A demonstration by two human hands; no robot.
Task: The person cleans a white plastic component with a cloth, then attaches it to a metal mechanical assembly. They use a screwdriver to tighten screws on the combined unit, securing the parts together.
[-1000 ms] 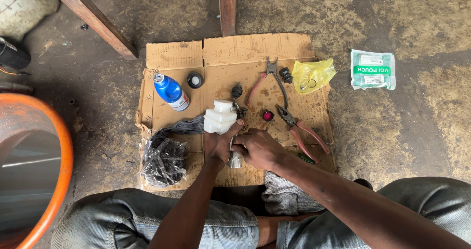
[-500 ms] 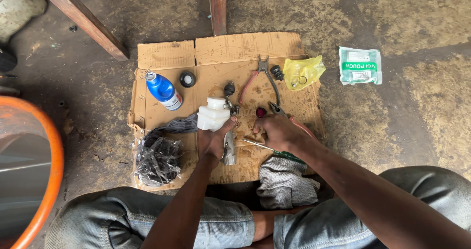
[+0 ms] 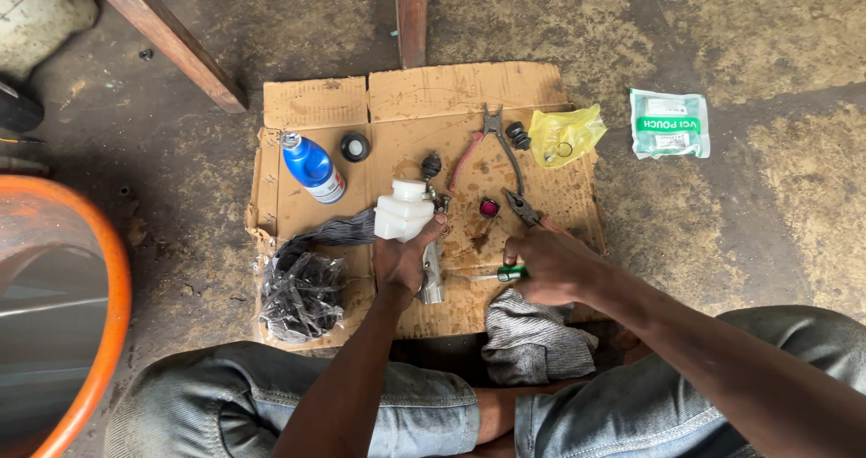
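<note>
L hand (image 3: 400, 261) is gripping metal cylinder (image 3: 430, 282) w/ white reservoir (image 3: 403, 211); R hand (image 3: 550, 264) is closing on green-handled screwdriver (image 3: 496, 276). Next move likely needs tip alignment.

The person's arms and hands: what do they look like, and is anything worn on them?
Both arms are bare along their whole visible length, without sleeves. The left hand and right hand have no gloves, and I see no watch or ring. Grey jeans cover the legs.
</note>
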